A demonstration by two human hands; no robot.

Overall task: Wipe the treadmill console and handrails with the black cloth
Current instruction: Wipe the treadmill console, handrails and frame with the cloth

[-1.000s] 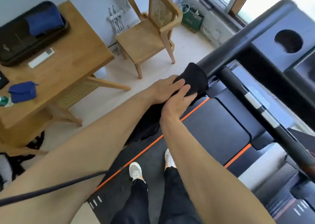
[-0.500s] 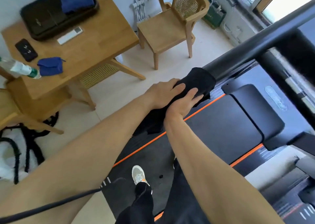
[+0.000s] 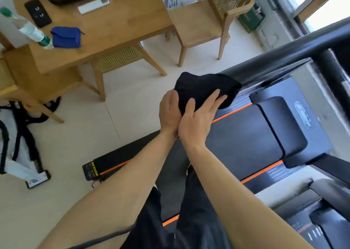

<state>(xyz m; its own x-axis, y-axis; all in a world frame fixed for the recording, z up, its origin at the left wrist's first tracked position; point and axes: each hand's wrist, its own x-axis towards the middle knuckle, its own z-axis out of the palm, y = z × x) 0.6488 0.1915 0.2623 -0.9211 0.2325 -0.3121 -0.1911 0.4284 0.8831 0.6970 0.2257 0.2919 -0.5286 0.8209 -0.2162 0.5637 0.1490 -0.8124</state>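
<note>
The black cloth (image 3: 204, 89) is bunched over the near end of the treadmill's dark left handrail (image 3: 293, 54). My left hand (image 3: 169, 112) grips the cloth from the left side, its fingers hidden under the fabric. Overlapping the left hand, my right hand (image 3: 198, 119) lies flat with straight fingers pressing on top of the cloth. The handrail runs up to the right toward a blurred upright post (image 3: 337, 74). No console shows in view. Below the hands are the treadmill belt (image 3: 242, 135) with orange edge stripes and its motor cover (image 3: 287, 127).
I stand on the belt, my legs in dark trousers (image 3: 189, 220). Left of the treadmill are a wooden table (image 3: 113, 30) with a blue pouch (image 3: 66, 37), a bottle (image 3: 32, 30) and a remote (image 3: 93, 5), and a wooden chair (image 3: 198, 19). Black straps (image 3: 22, 131) lie on the floor.
Both hands and the cloth have slid down the handrail toward its near end. My right fingers have straightened on the cloth. The camera has tilted downward.
</note>
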